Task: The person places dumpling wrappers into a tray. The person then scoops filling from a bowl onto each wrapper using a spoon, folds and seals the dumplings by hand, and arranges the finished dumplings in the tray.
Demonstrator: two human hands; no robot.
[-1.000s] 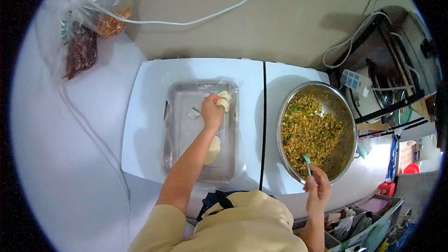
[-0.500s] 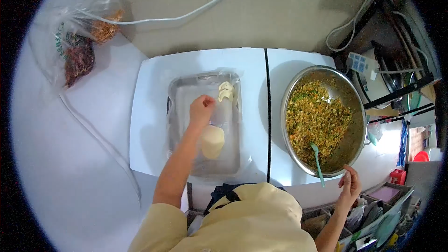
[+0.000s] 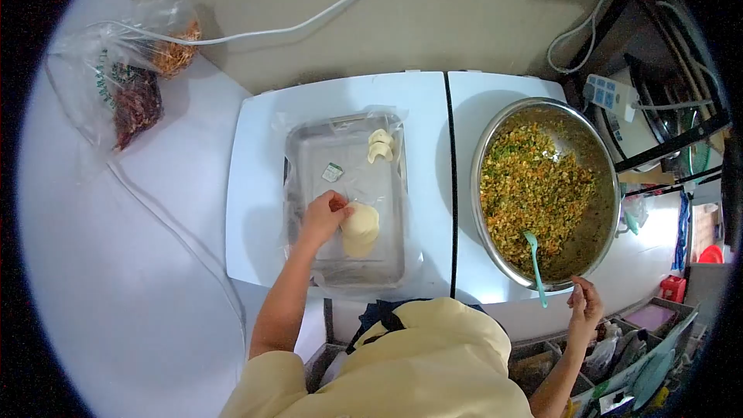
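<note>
1. Passable between the tray (image 3: 319, 141) and the steel bowl (image 3: 594, 220), across the white surface (image 3: 430, 186).
2. Obstructed at the bowl's near rim by the jutting spoon (image 3: 535, 265) and right hand (image 3: 586, 303).
3. Hemmed in at the bowl's far right by the black rack (image 3: 675, 145).
4. Open at the tray's far left; blocked nearer by left hand (image 3: 322, 221) and wrappers (image 3: 361, 234).

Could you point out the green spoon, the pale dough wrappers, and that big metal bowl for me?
Green spoon (image 3: 536, 269): head view, middle of its handle.
Pale dough wrappers (image 3: 361, 231): head view, middle of the pile.
Metal bowl (image 3: 582, 234): head view, bare inner wall.
</note>
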